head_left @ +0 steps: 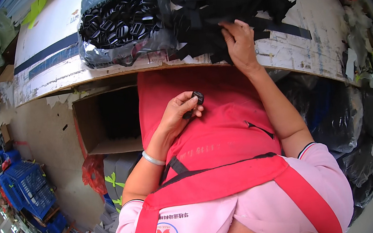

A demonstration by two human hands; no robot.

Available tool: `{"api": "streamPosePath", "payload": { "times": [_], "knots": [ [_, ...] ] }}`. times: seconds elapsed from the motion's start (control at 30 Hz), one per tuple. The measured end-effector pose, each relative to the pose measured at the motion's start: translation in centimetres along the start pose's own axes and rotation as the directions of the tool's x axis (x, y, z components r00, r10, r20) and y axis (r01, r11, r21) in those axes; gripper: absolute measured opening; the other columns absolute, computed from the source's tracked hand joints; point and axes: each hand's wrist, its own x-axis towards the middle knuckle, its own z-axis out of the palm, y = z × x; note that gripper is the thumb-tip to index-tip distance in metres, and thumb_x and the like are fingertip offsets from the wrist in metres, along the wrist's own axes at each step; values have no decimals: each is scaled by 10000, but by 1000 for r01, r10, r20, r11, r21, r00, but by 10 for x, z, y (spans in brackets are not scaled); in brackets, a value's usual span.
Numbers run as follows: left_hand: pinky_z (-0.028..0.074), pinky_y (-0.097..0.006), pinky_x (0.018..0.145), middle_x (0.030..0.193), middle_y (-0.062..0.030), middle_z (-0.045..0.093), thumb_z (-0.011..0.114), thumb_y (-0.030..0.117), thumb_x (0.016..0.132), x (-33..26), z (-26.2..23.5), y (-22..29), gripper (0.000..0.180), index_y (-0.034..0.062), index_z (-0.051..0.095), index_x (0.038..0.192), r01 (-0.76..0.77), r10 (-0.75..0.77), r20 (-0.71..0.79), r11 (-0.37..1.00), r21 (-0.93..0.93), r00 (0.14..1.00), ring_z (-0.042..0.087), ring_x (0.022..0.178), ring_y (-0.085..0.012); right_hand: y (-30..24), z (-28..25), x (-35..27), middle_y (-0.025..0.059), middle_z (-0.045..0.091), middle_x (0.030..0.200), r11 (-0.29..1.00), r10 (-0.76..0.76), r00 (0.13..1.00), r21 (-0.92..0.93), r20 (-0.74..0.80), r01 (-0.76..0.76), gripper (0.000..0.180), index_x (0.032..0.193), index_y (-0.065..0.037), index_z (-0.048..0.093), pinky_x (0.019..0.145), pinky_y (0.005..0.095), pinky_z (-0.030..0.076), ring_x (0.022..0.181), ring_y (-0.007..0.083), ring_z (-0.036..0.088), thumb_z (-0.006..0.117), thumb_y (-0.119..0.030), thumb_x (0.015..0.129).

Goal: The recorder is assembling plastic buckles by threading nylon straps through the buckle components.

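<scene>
Black plastic buckle [197, 99] pinched in left hand [180, 112] fingertips, above red apron. Right hand [239, 43] grips black strap pile [228, 2] on tabletop [291, 51], beside bagged buckles [122, 23].

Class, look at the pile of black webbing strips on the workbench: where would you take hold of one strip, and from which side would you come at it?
Pinch a loose end at the pile of black webbing strips' near edge, where the right hand already rests. The strips are flat, limp and tangled, so a free end near the workbench edge probably pulls clear most easily. Come from above and the front; the bag of buckles crowds the left.
</scene>
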Motion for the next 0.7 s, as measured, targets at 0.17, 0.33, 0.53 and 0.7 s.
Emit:
{"api": "streamPosePath", "payload": {
  "times": [0.17, 0.33, 0.53, 0.7],
  "knots": [
    [471, -275, 645, 768, -87, 617, 596, 204, 947, 0, 3, 0, 172, 35, 599, 977, -38, 38, -47, 999, 5, 998, 572, 659, -160, -10, -18, 30, -16, 666, 980, 992, 2, 1000, 125, -1, -1, 386, 1251, -213, 606, 936, 346, 347, 1021, 215, 548, 598, -78, 889],
    [460, -276, 623, 746, -77, 612, 600, 218, 945, 0, 3, -2, 188, 35, 609, 987, -57, 56, -37, 998, -27, 998, 562, 636, -159, -12, -35, 54, -25, 684, 1025, 972, -47, 997, 226, -56, 59, 225, 1146, -177, 665, 946, 320, 353, 989, 188, 550, 592, -199, 934],
    [417, -244, 551, 713, -36, 564, 604, 219, 943, -3, 11, 7, 180, 41, 613, 969, -159, 171, -125, 982, 98, 977, 525, 618, -124, -57, -77, 63, 73, 698, 966, 822, -7, 941, 534, -339, 198, 220, 1176, -6, 582, 817, 205, 460, 866, 81, 615, 526, -85, 979],
    [354, -206, 469, 761, -16, 522, 585, 223, 953, -14, 37, 28, 219, 15, 614, 1013, -321, 334, -17, 917, 237, 942, 489, 584, -91, -91, -93, 27, 91, 685, 995, 511, 98, 995, 858, -16, -37, 158, 1075, -16, 651, 585, 208, 485, 652, 103, 603, 565, -39, 945]
  ]
}}
